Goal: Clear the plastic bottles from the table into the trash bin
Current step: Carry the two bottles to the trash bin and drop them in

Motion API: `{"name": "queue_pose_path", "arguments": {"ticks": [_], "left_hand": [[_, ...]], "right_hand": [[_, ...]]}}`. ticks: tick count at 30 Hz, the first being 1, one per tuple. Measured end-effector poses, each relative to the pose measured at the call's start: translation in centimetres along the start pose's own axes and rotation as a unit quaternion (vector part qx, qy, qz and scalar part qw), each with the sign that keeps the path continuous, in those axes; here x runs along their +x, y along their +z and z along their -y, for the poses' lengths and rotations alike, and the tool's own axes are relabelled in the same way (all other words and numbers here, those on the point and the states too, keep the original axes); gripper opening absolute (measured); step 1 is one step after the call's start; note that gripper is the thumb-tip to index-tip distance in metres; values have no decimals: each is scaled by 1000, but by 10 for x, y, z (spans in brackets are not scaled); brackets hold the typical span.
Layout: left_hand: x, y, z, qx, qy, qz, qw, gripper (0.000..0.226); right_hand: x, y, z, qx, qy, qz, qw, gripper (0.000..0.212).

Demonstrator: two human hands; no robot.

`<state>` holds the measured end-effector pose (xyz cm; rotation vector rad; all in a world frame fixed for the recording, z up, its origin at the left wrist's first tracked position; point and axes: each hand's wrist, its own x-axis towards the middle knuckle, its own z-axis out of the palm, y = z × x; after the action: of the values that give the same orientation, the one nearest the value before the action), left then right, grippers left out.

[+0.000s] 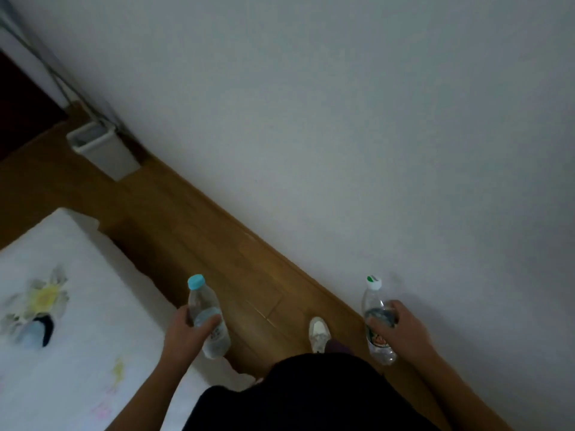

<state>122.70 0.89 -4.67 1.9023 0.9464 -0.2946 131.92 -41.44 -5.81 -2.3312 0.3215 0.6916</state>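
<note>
My left hand [189, 332] grips a clear plastic bottle with a light blue cap [205, 309] around its middle, held upright above the floor beside the table's corner. My right hand [401, 329] grips a second clear bottle with a white and green cap [375, 306] and a dark label, close to the wall. A small grey rectangular trash bin [102, 149] stands on the floor against the wall, far ahead at the upper left, its top open.
A table under a white cloth with a flower print [62, 306] fills the lower left. Wooden floor [217, 244] runs between the table and the white wall [373, 119]. My white shoe [319, 334] is on the floor. Cables hang behind the bin.
</note>
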Motion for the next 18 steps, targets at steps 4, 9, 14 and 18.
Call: {"name": "queue_pose_path", "arguments": {"ticks": [4, 9, 14, 18], "left_hand": [[-2, -17, 11, -33, -85, -106, 990, 54], [-21, -43, 42, -121, -192, -211, 951, 102], [-14, -74, 80, -174, -274, -273, 906, 119], [25, -115, 84, -195, -299, -279, 892, 105]], "right_hand": [[65, 9, 96, -52, -89, 89, 991, 71], [122, 49, 220, -122, -198, 178, 956, 75], [157, 111, 329, -147, -252, 240, 926, 64], [185, 158, 395, -163, -263, 251, 917, 67]]}}
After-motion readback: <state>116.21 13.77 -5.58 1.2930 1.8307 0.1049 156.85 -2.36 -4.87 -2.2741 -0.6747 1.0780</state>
